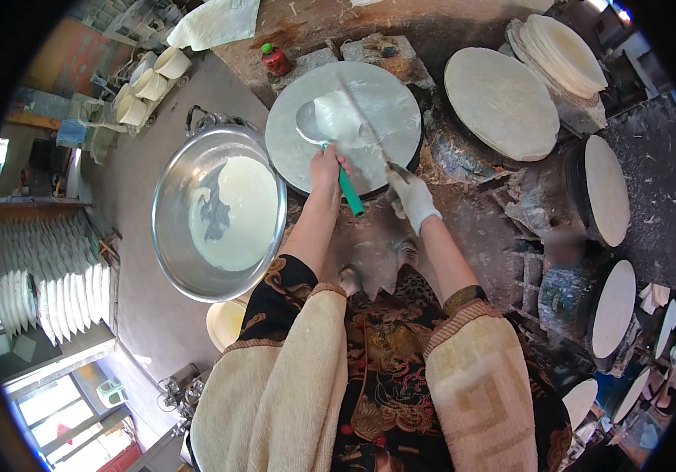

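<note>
Left hand (327, 167) clasping green-handled ladle (349, 191), right hand (416, 200) gripping thin stick (364, 116), batter (339, 115) inside griddle (397, 118) rim, open margin rightward, basin (166, 244) near left edge

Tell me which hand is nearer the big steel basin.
Left. The left hand, on a green handle, is to the right of the basin; the gloved right hand is farther right.

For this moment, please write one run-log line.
left hand: green-handled ladle | gloved right hand: thin stick | surface: white liquid on round griddle
</note>
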{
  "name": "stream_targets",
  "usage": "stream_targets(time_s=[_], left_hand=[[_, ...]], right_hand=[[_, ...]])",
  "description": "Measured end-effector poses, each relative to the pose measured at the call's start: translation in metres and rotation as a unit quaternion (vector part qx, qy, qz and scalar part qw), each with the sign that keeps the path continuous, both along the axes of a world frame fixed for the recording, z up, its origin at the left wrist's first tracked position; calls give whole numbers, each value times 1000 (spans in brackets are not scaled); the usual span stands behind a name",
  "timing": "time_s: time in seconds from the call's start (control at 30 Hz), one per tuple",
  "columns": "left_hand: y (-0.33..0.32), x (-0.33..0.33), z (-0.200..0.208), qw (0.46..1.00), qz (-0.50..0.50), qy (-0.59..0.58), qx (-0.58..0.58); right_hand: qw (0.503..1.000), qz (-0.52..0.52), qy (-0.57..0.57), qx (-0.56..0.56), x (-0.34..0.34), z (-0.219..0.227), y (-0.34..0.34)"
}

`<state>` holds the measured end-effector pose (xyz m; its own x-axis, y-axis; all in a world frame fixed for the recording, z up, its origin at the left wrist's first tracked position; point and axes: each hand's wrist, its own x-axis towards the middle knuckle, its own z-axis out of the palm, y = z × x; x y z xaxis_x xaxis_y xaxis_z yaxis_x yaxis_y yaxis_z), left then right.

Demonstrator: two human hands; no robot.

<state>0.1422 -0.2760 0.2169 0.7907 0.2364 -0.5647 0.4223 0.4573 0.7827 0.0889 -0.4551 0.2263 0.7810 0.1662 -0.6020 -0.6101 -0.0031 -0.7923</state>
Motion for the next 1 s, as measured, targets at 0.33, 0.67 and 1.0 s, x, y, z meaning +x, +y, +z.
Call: stream_targets(time_s=[0.33,0.67,1.0], left_hand=[[76,-31,42,690,16,-114,-715],[255,-124,53,690,-22,-9,723],[192,-116,53,951,95,-161,244]], right_hand=[[999,35,-2,-8,-8,54,14],[919,234,-196,-250,-40,17,36],[961,136,-122,-207,-77,-35,11]])
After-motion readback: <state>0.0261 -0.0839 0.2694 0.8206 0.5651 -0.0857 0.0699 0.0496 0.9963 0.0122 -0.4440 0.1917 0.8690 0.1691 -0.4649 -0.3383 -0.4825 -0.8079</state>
